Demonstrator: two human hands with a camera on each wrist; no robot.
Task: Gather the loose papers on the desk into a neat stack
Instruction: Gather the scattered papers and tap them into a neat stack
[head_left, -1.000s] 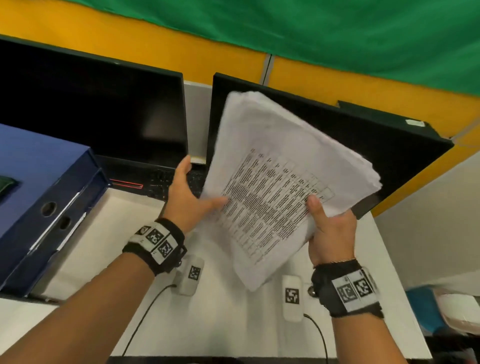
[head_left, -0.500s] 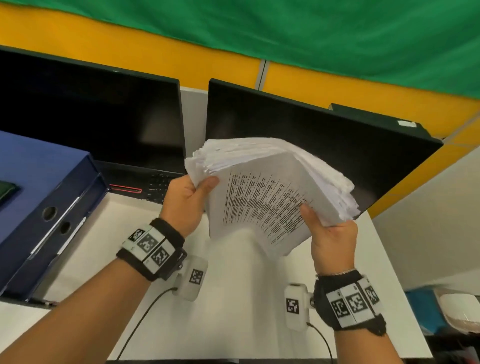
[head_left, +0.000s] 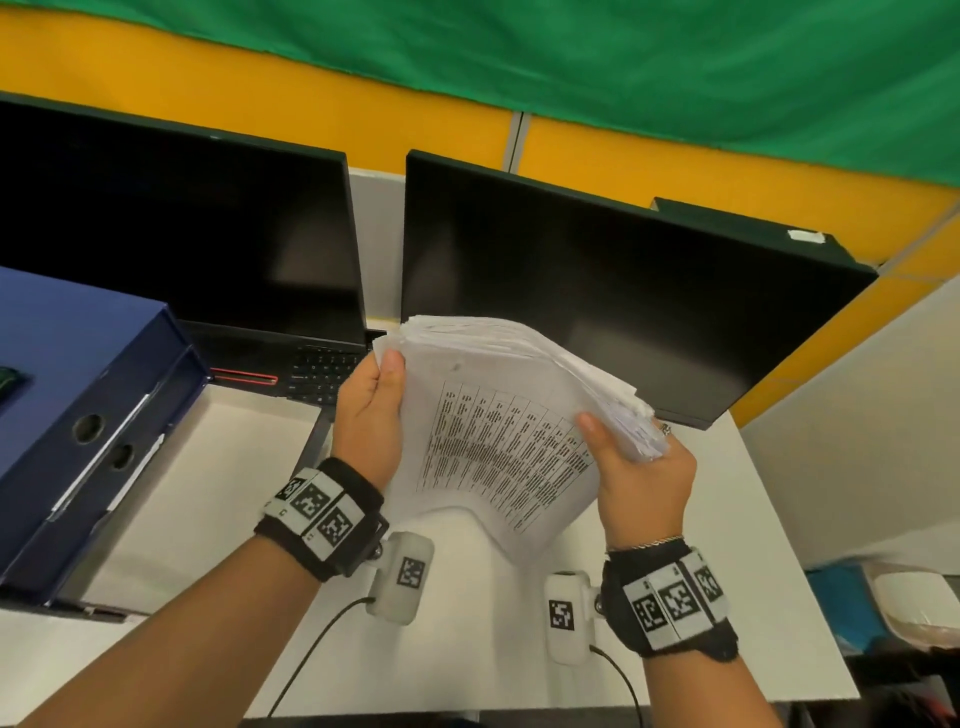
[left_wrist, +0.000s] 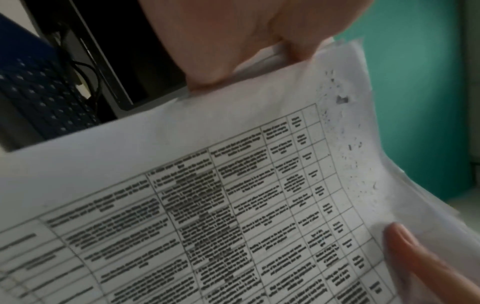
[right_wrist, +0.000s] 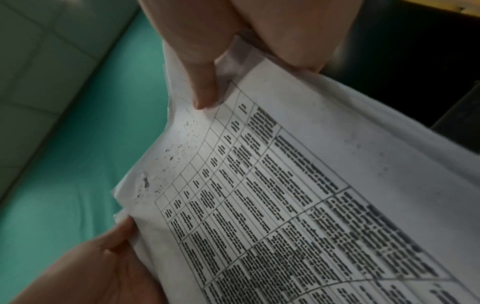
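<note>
above the counter, left hand and right hand clamp opposite ends of the papers; bottom edge points down.

Bright, even light fell from overhead on the white desk, and the head view was crisp in the middle. Its edges bowed hard; the monitors curved, dark, barely a soft sheen. A faint shadow lay under the papers. Both wrist views were dimmer, grainy and soft, printed text smeared, the near fingers blurred, green background washed out of focus.
</note>
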